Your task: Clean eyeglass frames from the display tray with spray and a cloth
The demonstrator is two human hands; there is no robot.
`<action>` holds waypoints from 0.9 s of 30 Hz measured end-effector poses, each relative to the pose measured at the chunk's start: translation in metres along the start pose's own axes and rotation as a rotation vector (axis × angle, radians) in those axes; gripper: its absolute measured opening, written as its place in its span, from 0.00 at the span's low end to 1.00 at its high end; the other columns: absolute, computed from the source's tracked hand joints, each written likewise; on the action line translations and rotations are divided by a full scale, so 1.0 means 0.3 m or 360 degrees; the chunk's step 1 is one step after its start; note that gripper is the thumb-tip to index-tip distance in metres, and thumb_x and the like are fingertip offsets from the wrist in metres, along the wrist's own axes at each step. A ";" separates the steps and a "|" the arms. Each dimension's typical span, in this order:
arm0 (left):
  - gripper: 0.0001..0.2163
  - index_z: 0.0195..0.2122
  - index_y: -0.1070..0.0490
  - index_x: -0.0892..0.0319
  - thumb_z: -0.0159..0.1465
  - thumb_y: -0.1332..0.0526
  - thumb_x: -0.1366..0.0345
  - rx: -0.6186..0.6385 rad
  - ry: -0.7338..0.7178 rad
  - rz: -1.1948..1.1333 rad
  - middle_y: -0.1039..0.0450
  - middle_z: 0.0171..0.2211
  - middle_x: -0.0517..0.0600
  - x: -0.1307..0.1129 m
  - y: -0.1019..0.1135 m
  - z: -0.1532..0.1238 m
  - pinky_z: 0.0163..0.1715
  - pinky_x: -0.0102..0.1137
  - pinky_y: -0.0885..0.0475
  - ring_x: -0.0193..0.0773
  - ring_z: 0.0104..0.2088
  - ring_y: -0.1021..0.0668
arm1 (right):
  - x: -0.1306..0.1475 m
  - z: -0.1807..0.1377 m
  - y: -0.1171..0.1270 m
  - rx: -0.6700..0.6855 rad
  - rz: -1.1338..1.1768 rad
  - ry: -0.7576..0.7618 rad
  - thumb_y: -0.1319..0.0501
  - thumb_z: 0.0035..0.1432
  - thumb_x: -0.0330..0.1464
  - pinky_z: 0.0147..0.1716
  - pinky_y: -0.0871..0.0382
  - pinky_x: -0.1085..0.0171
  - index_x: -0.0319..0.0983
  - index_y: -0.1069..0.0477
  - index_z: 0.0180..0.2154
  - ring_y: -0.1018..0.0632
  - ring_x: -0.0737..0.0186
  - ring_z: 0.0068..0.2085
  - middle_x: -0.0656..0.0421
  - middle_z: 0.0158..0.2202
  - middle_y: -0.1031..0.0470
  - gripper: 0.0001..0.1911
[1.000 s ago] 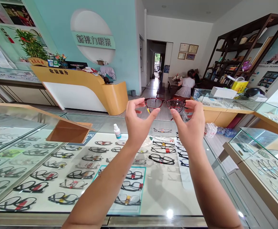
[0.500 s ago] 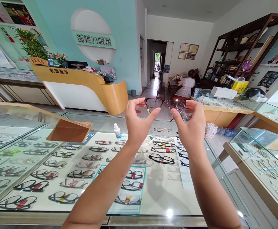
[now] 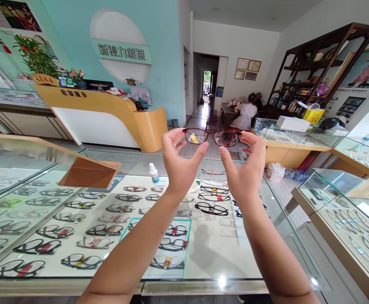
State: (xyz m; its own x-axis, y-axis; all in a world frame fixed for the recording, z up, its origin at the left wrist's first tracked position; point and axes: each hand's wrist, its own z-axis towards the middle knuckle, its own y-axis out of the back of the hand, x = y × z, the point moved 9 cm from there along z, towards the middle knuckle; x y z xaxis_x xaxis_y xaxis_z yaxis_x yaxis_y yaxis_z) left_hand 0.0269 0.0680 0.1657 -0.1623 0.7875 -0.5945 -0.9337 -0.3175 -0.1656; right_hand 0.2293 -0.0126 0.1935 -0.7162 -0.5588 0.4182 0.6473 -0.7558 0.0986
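Both hands are raised in front of the person, above a glass counter (image 3: 225,253), and hold a pair of dark red glasses (image 3: 214,137) level between them. The left hand (image 3: 179,162) curls its fingers round the left end of the frame, with the thumb reaching up under the left lens. The right hand (image 3: 246,169) grips the right end with its fingertips, its thumb stretched out just below the right lens. The lenses face away from the person, and a small yellow tag (image 3: 194,138) shows through the left one; any print on it is too small to read.

Under the glass of the counter lie rows of spectacle frames, among them a black pair (image 3: 211,208) below the hands. Many carry red or yellow tags, too small to read. A small white bottle (image 3: 153,173) with a blue-green label stands on the counter just left of the left wrist; its writing cannot be read.

On the turquoise wall behind, a white round recess bears a green sign (image 3: 121,52) reading 新视力眼镜. The curved yellow-and-white reception desk (image 3: 108,122) below it carries the dark characters 收银服务 on its upper band, beside a potted plant (image 3: 34,59). Further back a person in white (image 3: 246,115) sits at a table, under framed certificates (image 3: 247,69) whose text is illegible. To the right stand a dark wooden shelf (image 3: 317,63), a yellow bag (image 3: 313,115) and a white box (image 3: 292,123).
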 end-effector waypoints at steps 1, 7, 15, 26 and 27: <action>0.30 0.58 0.35 0.51 0.61 0.23 0.53 -0.0002 -0.0029 0.0000 0.26 0.59 0.56 -0.010 0.000 -0.004 0.61 0.47 0.23 0.47 0.61 0.20 | 0.007 -0.003 0.005 -0.0005 0.0037 0.0002 0.33 0.69 0.42 0.54 0.24 0.45 0.46 0.33 0.61 0.22 0.47 0.58 0.49 0.58 0.26 0.23; 0.30 0.61 0.37 0.51 0.64 0.25 0.53 -0.0069 -0.0275 0.0048 0.31 0.62 0.59 -0.052 0.042 -0.077 0.61 0.47 0.22 0.49 0.64 0.22 | -0.062 -0.057 0.029 0.0020 0.0585 -0.0344 0.35 0.70 0.42 0.56 0.22 0.49 0.44 0.27 0.56 0.21 0.51 0.61 0.49 0.60 0.23 0.17; 0.29 0.56 0.36 0.53 0.61 0.23 0.55 0.0038 -0.0371 0.0371 0.28 0.57 0.59 0.080 0.129 -0.290 0.60 0.54 0.22 0.52 0.61 0.21 | -0.321 -0.332 -0.051 0.0279 0.0782 -0.1041 0.33 0.64 0.50 0.55 0.20 0.48 0.40 0.21 0.46 0.17 0.48 0.55 0.47 0.54 0.16 0.21; 0.28 0.54 0.35 0.54 0.59 0.22 0.57 0.0155 -0.0393 0.0510 0.26 0.54 0.58 0.151 0.132 -0.344 0.60 0.55 0.23 0.52 0.58 0.19 | -0.448 -0.453 -0.128 0.0407 0.0945 -0.1329 0.29 0.61 0.50 0.55 0.22 0.50 0.41 0.21 0.43 0.16 0.51 0.53 0.48 0.56 0.16 0.20; 0.28 0.54 0.35 0.54 0.59 0.22 0.56 0.0155 -0.0367 0.0509 0.26 0.54 0.58 0.159 0.134 -0.345 0.60 0.55 0.23 0.52 0.59 0.20 | -0.449 -0.455 -0.130 0.0412 0.0953 -0.1326 0.29 0.61 0.50 0.55 0.22 0.50 0.41 0.21 0.44 0.16 0.51 0.53 0.48 0.56 0.16 0.20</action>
State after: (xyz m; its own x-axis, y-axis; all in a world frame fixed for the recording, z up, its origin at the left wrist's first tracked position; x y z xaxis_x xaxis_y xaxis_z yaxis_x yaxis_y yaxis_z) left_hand 0.0147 0.0382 0.0495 -0.5064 0.7584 -0.4103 -0.8486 -0.5227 0.0812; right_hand 0.2650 0.0456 0.0100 0.0800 -0.3313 0.9401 0.9418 -0.2839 -0.1802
